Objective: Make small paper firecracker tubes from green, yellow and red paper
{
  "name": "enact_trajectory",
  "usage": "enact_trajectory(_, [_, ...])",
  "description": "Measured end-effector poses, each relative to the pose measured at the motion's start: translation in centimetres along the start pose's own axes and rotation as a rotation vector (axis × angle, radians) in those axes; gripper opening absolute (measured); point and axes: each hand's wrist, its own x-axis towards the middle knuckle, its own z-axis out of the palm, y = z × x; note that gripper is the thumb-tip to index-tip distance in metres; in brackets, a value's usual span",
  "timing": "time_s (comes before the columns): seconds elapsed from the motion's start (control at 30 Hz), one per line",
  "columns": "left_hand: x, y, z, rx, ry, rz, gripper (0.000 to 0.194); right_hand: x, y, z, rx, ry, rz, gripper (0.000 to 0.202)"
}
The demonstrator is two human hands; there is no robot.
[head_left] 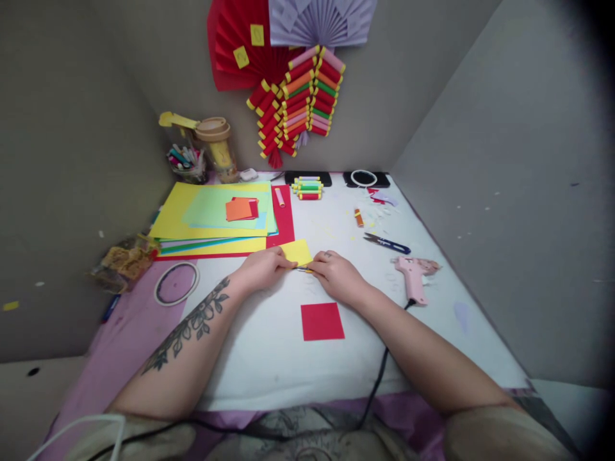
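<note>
A small yellow paper [298, 251] lies at the middle of the table between my hands. Along its near edge runs a thin stick-like rod [304, 269], partly covered by fingers; I cannot tell what kind it is. My left hand [266, 267] pinches the left end of the paper's near edge and the rod. Closed over the right end is my right hand [337, 275], fingertips pressed together. Nearer to me, a red paper square [322, 321] rests flat on the white cloth.
Coloured paper sheets [168, 208] are stacked at the left, near a tape roll [157, 294]. Several paper rolls [309, 189] sit at the back. On the right are thread snips [387, 243] and a pink glue gun [412, 282], its black cord [382, 368] running under my right arm.
</note>
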Motion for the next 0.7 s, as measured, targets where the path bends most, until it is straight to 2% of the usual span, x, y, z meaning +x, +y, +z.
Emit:
enact_trajectory(0.3, [0.4, -0.8, 0.2, -0.046, -0.046, 0.001, 0.039, 0.7, -1.3, 0.5, -0.011, -0.019, -0.041, 0.025])
enact_trajectory(0.47, [0.4, -1.3, 0.2, -0.074, -0.043, 0.018, 0.04, 0.6, -0.6, 0.6, 0.073, 0.001, -0.097, 0.023])
enact_trajectory(0.6, [0.0, -1.2, 0.0, -0.154, 0.044, 0.018, 0.039, -0.2, 0.6, 0.0, 0.232, -0.003, -0.234, 0.022])
enact_trajectory(0.7, [-0.2, -0.7, 0.0, -0.161, 0.118, -0.001, 0.034, -0.5, 0.9, -0.1, 0.301, 0.002, -0.245, 0.021])
